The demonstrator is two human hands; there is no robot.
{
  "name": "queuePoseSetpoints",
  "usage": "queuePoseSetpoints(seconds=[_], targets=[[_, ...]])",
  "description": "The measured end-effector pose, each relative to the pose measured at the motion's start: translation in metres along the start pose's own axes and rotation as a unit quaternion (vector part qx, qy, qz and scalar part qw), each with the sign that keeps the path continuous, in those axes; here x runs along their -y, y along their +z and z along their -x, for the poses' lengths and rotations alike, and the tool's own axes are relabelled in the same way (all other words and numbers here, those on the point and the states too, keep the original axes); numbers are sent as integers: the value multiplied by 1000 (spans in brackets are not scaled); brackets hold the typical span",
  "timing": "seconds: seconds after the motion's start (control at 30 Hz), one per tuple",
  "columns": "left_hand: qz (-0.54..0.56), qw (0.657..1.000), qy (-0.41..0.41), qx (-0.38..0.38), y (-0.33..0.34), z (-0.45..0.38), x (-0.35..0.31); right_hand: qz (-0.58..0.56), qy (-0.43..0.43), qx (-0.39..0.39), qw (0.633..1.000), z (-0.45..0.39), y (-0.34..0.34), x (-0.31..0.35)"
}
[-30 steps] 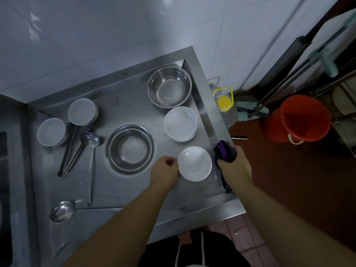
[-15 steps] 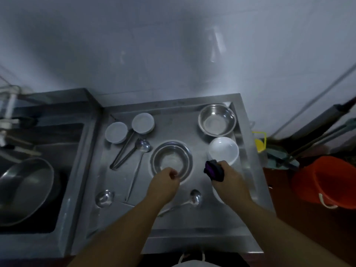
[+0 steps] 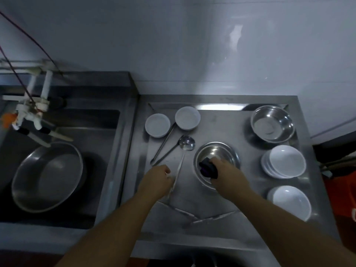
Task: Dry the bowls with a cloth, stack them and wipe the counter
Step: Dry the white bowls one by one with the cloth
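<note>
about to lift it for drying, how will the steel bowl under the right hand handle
The round stainless steel bowl looks thin-walled, so probably light and rigid. Its glossy curved metal may be slippery. The right hand holds a dark cloth at its near rim, so pressing there might tip it.

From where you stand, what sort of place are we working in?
Probably a commercial or canteen kitchen's washing-up area: a stainless steel counter beside a deep steel sink, with stacked white bowls and metal bowls laid out.

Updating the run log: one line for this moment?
right hand: holds cloth in steel bowl | left hand: beside ladle handle
</note>
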State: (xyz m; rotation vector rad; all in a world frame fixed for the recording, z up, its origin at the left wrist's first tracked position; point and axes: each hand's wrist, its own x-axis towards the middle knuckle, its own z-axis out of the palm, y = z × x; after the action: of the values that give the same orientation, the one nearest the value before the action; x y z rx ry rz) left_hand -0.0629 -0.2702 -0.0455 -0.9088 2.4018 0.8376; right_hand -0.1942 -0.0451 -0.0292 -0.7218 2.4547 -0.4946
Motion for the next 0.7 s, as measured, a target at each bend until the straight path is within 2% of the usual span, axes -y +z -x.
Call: queuePoseSetpoints(seconds=[0.27, 0.47, 0.7], targets=[[-31, 999, -10, 37, -31, -54, 68, 31, 33, 21, 999, -49, 53, 51], [-8, 999, -26, 41, -44, -102, 76, 47, 38, 24, 998, -74, 72, 63], [122, 987, -101, 4, -56, -177, 53, 50, 61, 19, 997, -101, 76, 60]])
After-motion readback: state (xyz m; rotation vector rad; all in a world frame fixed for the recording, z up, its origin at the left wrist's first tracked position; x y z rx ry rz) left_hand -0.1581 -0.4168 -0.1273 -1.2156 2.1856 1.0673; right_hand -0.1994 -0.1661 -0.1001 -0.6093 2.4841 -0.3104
